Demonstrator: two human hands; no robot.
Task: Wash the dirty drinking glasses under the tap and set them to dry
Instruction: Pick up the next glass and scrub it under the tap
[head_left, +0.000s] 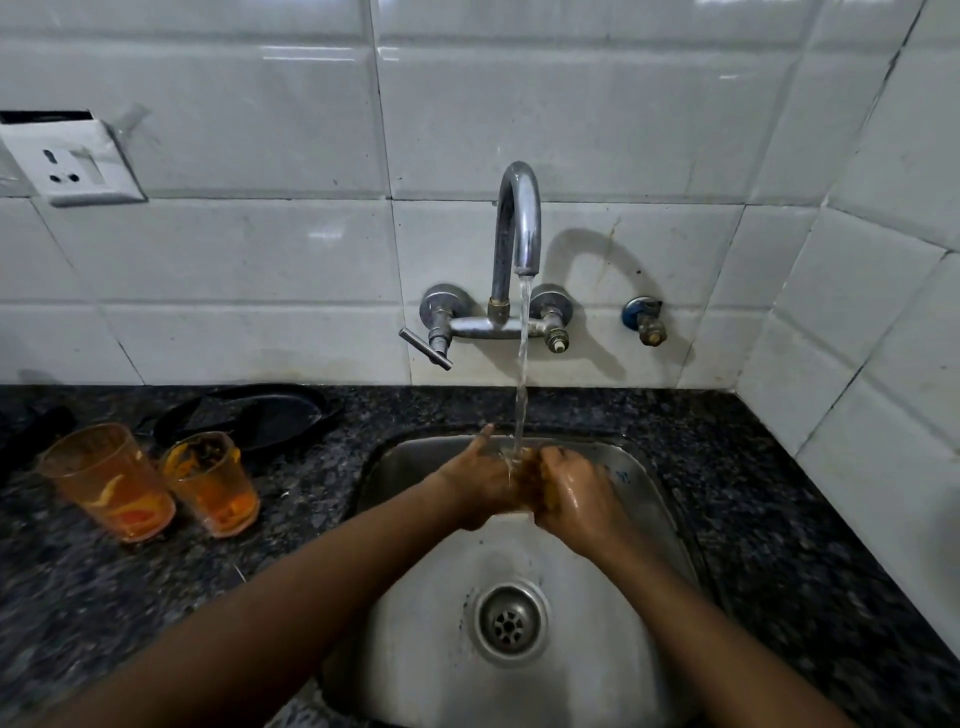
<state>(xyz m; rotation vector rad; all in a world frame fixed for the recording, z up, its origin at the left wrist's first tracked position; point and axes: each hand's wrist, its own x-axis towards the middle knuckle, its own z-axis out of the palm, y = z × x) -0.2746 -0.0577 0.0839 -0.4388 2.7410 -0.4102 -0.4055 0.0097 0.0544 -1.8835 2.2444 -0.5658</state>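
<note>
Rinsing: a clear drinking glass (514, 480) sits between the two hands under the running stream, over the back half of the steel sink (644, 478); most of it is hidden by fingers and water.
Glass axis: appears upright or slightly tilted, mouth toward the stream; the exact tilt cannot be told.
Left hand (480, 480): curled around the glass's left side, thumb raised toward the tap, holding it.
Right hand (574, 493): wet, closed against the glass's right side, fingers apparently rubbing it; whether any reach inside cannot be told.
Water: falling from the tap (519, 218) onto the glass, between the hands.
Waiting glasses: a taller dirty glass (111, 480) and a shorter dirty glass (213, 483), both orange-tinted with residue, stand upright just beside each other on the dark tabletop (291, 525), left of the sink.
Nearer hand: the left, by my judgement; both waiting glasses lie on its side, well apart from the right hand.
Behind them: a dark flat pan (249, 415) near the wall.
Drying spot: none clearly visible; the tabletop right of the sink looks likeliest.
</note>
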